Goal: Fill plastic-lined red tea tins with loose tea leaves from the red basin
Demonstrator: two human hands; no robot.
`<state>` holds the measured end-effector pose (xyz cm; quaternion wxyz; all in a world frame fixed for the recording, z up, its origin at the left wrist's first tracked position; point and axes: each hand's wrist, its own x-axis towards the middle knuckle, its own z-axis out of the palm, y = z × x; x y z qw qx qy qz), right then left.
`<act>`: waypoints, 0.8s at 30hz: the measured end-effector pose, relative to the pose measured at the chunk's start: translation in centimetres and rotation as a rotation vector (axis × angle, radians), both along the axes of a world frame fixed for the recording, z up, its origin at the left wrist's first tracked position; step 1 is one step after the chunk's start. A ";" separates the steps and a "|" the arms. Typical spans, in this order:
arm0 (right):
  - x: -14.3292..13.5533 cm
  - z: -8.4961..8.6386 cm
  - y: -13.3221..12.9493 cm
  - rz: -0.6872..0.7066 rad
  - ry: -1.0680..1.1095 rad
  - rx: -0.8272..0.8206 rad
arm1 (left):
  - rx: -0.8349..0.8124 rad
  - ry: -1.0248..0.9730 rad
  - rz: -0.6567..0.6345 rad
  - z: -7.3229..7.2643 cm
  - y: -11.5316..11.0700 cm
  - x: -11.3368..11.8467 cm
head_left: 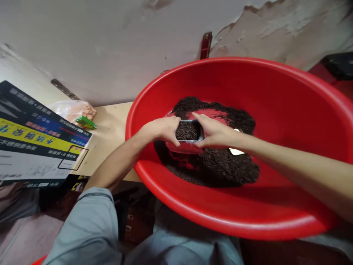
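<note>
**Small container looking nearly full, loose pellets lying around it**

The left hand and right hand are holding the small container between them, their fingers pinching its opposite ends. Dark pellets are filling it close to the rim; plenty of loose pellets are lying outside it, inside the red basin. Farther off, a plastic bag is resting on the surface near the wall.
</note>
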<state>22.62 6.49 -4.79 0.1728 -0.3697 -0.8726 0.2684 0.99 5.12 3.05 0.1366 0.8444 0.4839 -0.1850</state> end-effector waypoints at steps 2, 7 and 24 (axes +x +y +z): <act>0.1 -0.1 0.0 0.022 0.012 0.041 | 0.060 0.071 0.006 0.1 -0.3 0.4; -0.1 0.2 -0.5 0.047 0.011 0.050 | 0.117 0.119 0.042 0.0 -1.5 0.8; -0.4 0.1 -0.1 0.038 0.044 0.028 | 0.025 0.087 0.076 0.7 -0.4 0.3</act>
